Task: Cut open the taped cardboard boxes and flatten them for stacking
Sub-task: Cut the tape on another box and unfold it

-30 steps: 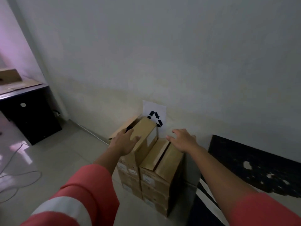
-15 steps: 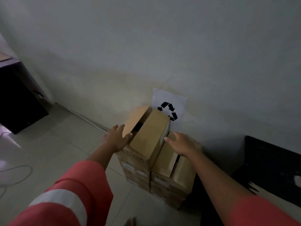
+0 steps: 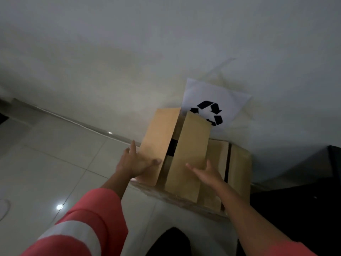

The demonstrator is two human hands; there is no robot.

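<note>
Two stacks of brown cardboard boxes stand against the wall. The left top box [image 3: 186,156] has both top flaps raised, with a dark gap between them. My left hand [image 3: 133,161] lies on the left flap [image 3: 158,137], thumb over its near edge. My right hand [image 3: 204,172] presses flat against the outer side of the right flap [image 3: 191,145], fingers spread. The right stack's top box [image 3: 238,163] sits lower, its flaps lying flat with a dark slit between them. No cutting tool is visible.
A white sheet with a black recycling symbol [image 3: 212,109] is stuck on the wall behind the boxes. A dark mat [image 3: 299,209] lies on the floor at the right. Pale floor tiles [image 3: 55,163] stretch to the left. Something dark [image 3: 169,242] shows at the bottom middle.
I have stepped closer and now look down on the boxes. My right hand moved from the right stack to the left box's right flap; my left hand slid onto the left flap.
</note>
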